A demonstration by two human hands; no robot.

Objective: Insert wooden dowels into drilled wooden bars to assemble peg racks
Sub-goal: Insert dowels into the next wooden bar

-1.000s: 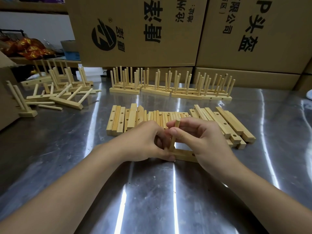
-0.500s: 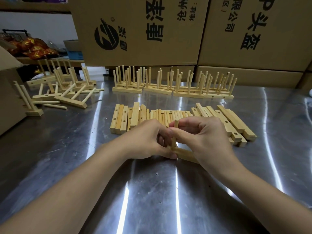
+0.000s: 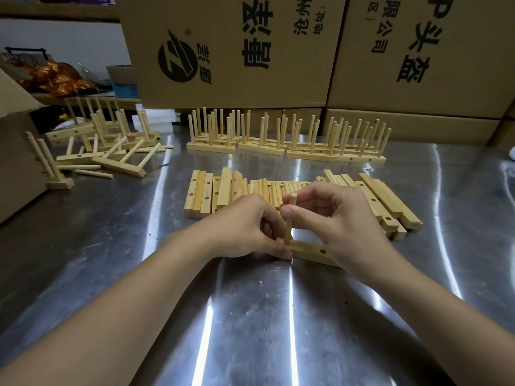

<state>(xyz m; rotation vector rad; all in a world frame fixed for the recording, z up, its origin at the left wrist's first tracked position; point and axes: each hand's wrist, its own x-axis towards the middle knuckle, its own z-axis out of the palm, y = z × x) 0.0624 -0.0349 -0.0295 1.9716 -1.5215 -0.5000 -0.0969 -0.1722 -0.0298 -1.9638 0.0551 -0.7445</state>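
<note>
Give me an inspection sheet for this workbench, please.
Surface: shiny scratched steel table, bright reflections.
Job's things: round wooden dowel upright in pale drilled wooden bar; loose drilled bars heaped behind; finished peg racks in a row farther back.
Clutter: toppled racks and stray dowels, far left.
Hands: left hand grips the bar's end; right hand pinches the dowel.
Cables: nothing seen.
Surroundings: printed brown cardboard boxes behind.

Bar (image 3: 312,253) on table (image 3: 111,246); loose bars (image 3: 207,195) behind it; finished racks (image 3: 284,140) farther back.
</note>
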